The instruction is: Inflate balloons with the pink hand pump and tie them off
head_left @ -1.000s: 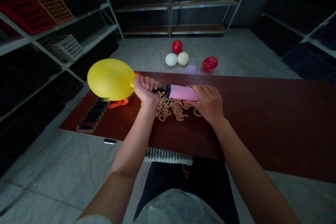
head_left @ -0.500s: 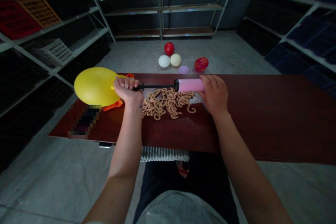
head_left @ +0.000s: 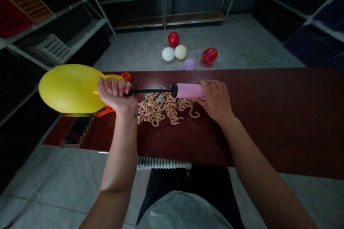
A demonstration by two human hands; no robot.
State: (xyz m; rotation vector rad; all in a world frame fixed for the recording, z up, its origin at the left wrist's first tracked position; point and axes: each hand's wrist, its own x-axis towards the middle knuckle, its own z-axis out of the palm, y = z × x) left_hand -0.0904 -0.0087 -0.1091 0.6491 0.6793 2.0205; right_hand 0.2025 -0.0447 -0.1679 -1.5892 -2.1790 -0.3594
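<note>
Between my left grip [head_left: 115, 94], clamped on the rod [head_left: 153, 90], and right grip [head_left: 216, 100], clamped on the pink barrel [head_left: 187, 90], pumping seems to need an inward push.

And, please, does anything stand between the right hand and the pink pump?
Nothing visible does: the right hand holds the pink pump directly, and the tan curly pieces lie on the table, not between them.

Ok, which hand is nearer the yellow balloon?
Left. The left hand is at the neck of the yellow balloon; the right hand is farther off, on the pink pump.
</note>
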